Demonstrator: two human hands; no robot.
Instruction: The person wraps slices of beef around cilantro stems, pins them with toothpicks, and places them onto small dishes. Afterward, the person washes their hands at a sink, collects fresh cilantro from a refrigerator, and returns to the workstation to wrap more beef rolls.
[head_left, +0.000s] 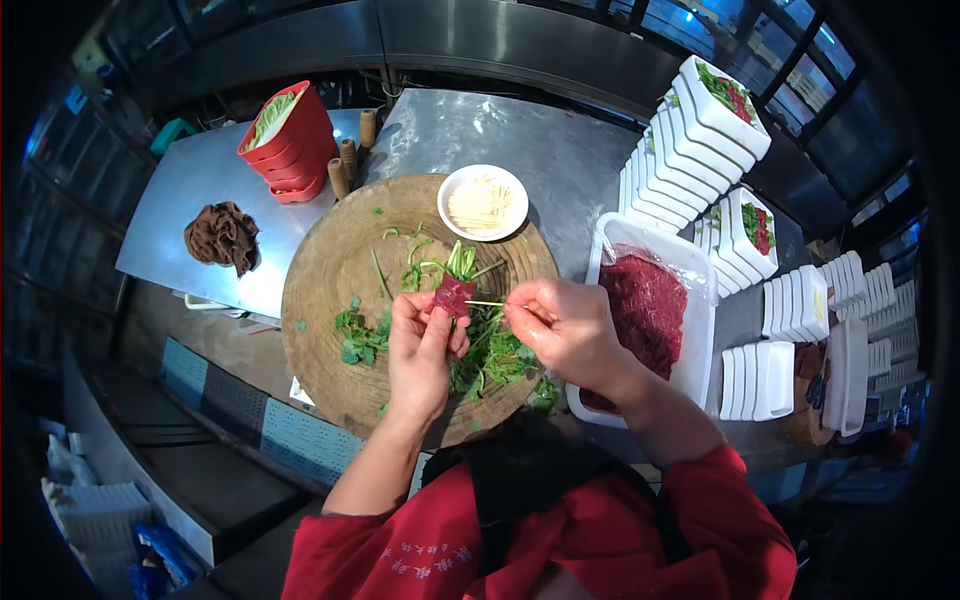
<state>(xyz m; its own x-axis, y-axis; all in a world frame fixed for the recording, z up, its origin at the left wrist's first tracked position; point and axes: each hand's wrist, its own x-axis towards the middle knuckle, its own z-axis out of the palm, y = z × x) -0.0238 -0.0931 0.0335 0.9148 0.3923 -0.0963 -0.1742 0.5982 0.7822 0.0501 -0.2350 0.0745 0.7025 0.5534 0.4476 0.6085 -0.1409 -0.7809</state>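
My left hand (424, 349) pinches a small folded slice of raw red meat (454, 295) above a round wooden chopping block (322, 255). In my right hand (559, 322) is a thin wooden toothpick (486, 303), its far end at the meat's right side; whether it pierces the meat I cannot tell. Cilantro (510, 356) and cut green stems (461, 260) lie on the block beneath both hands. At the block's far edge stands a white bowl (482, 174) of toothpicks (480, 204). Right of my right hand, a white plastic tub (701, 352) holds sliced raw meat (649, 304).
Tall stacked white dishes (675, 161), some with greens and meat, stand at the back right. More white dishes (757, 381) sit farther right. Left lie a crumpled brown cloth (221, 236), stacked red containers (292, 150) with leafy vegetable, and upright wooden handles (349, 159).
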